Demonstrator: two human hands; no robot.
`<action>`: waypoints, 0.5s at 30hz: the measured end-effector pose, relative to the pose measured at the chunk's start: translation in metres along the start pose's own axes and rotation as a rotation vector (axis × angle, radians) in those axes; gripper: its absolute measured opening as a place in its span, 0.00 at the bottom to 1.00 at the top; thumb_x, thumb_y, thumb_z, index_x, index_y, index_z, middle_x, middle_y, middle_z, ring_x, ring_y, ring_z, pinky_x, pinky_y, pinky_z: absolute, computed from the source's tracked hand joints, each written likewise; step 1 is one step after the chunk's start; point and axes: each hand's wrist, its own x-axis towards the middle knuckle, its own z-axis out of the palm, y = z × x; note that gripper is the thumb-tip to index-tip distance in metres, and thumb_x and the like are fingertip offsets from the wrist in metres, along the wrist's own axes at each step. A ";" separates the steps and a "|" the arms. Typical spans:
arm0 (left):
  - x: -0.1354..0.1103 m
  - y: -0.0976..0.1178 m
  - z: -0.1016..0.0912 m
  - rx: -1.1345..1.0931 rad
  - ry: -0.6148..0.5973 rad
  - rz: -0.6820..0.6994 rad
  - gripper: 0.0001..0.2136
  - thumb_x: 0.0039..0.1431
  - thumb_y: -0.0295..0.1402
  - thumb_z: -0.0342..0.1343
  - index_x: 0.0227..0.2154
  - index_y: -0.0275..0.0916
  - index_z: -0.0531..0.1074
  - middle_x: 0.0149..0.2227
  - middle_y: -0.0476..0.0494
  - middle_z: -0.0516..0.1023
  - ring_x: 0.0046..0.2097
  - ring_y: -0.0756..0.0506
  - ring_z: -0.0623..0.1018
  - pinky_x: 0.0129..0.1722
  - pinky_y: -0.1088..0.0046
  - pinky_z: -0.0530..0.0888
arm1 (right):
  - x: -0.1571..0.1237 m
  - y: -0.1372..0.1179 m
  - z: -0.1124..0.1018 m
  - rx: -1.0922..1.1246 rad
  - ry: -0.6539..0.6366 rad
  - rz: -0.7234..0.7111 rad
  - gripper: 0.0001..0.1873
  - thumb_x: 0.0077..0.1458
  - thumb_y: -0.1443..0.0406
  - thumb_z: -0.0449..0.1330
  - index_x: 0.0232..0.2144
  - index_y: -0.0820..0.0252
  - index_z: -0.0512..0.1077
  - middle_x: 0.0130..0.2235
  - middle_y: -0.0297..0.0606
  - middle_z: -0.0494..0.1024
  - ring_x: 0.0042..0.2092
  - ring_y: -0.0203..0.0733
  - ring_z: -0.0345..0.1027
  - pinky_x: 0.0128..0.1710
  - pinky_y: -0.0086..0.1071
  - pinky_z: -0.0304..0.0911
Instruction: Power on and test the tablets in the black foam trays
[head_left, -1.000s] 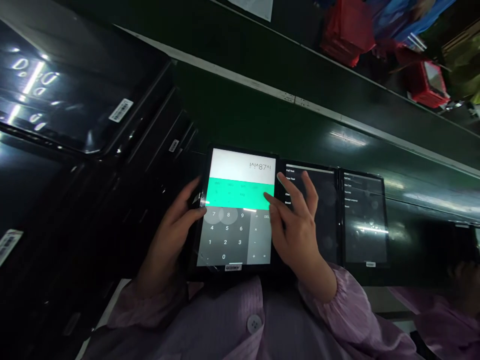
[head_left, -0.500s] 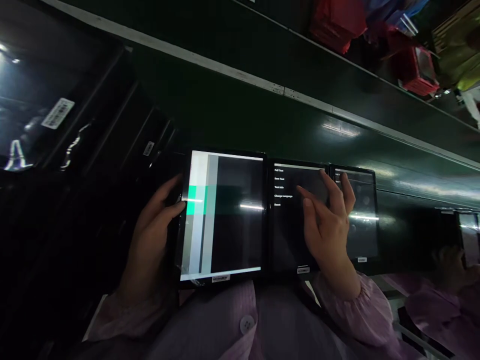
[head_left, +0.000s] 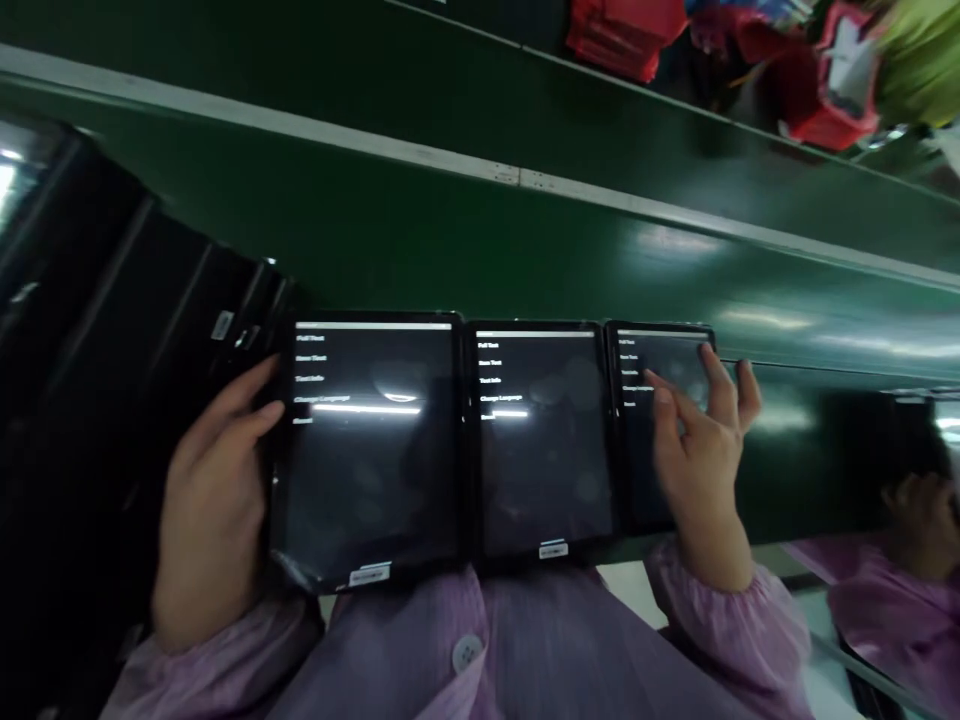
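Three tablets lie side by side in front of me, each showing a short text menu on a dark screen. My left hand [head_left: 217,490] grips the left edge of the left tablet [head_left: 367,480], thumb and fingertips at its rim. Beside it is the middle tablet [head_left: 547,470], with a barcode label at its bottom edge. Over the right tablet [head_left: 641,470] hovers my right hand [head_left: 701,450], fingers apart and index finger at the menu lines; whether it touches the glass I cannot tell. That hand covers part of the right screen.
Several dark tablets [head_left: 112,270] stand in a slanted row at the left. A pale strip [head_left: 420,155] runs along the green bench [head_left: 360,240]. Red bins [head_left: 630,35] are at the back right. Another person's hand [head_left: 926,515] and purple sleeve are at the far right.
The left tablet's screen went from white, grey and green bands to the text menu. My right hand moved from the middle tablet to the right one. The view shifted slightly.
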 end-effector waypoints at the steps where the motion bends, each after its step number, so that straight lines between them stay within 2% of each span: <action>1: 0.002 0.002 0.002 -0.033 0.016 -0.006 0.18 0.53 0.34 0.65 0.48 0.46 0.84 0.59 0.50 0.85 0.77 0.31 0.63 0.70 0.50 0.75 | 0.001 0.002 0.001 -0.007 0.003 -0.018 0.19 0.74 0.56 0.56 0.48 0.51 0.87 0.67 0.46 0.76 0.74 0.70 0.59 0.70 0.75 0.55; 3: 0.010 0.003 0.006 -0.068 0.010 0.003 0.21 0.51 0.34 0.67 0.50 0.45 0.83 0.60 0.50 0.84 0.72 0.31 0.71 0.71 0.52 0.73 | 0.002 0.006 0.002 -0.018 0.078 -0.058 0.18 0.73 0.55 0.58 0.46 0.50 0.88 0.64 0.46 0.80 0.72 0.71 0.64 0.68 0.72 0.61; 6: 0.026 0.003 0.010 -0.089 -0.029 0.036 0.23 0.46 0.33 0.69 0.49 0.44 0.82 0.53 0.48 0.86 0.66 0.32 0.77 0.67 0.53 0.75 | 0.004 0.014 -0.001 0.014 0.214 -0.089 0.16 0.71 0.56 0.61 0.49 0.47 0.88 0.60 0.46 0.83 0.67 0.72 0.71 0.60 0.70 0.70; 9: 0.036 0.005 0.013 -0.095 -0.032 0.030 0.20 0.44 0.33 0.68 0.44 0.43 0.80 0.45 0.46 0.86 0.57 0.32 0.81 0.61 0.52 0.78 | 0.005 0.019 -0.003 0.067 0.233 -0.080 0.17 0.71 0.58 0.61 0.57 0.37 0.83 0.61 0.44 0.83 0.66 0.72 0.73 0.52 0.69 0.77; 11: 0.038 0.007 0.017 -0.083 -0.011 -0.006 0.18 0.46 0.33 0.68 0.43 0.43 0.79 0.42 0.47 0.85 0.51 0.35 0.82 0.60 0.52 0.78 | 0.004 0.019 -0.005 0.093 0.260 -0.110 0.18 0.71 0.59 0.62 0.58 0.33 0.81 0.61 0.42 0.83 0.65 0.71 0.74 0.48 0.66 0.79; 13: 0.037 0.009 0.020 -0.057 0.017 -0.014 0.17 0.48 0.31 0.68 0.43 0.43 0.78 0.41 0.47 0.84 0.49 0.36 0.82 0.60 0.51 0.77 | -0.002 0.015 -0.008 0.128 0.230 -0.119 0.20 0.71 0.62 0.61 0.59 0.33 0.81 0.61 0.41 0.82 0.65 0.69 0.74 0.51 0.64 0.79; 15: 0.036 0.010 0.021 -0.023 0.037 -0.006 0.17 0.49 0.30 0.68 0.44 0.42 0.79 0.41 0.48 0.84 0.49 0.37 0.82 0.61 0.51 0.77 | -0.012 0.007 -0.012 0.178 0.133 -0.092 0.25 0.73 0.65 0.56 0.65 0.33 0.76 0.67 0.38 0.76 0.70 0.68 0.67 0.58 0.65 0.76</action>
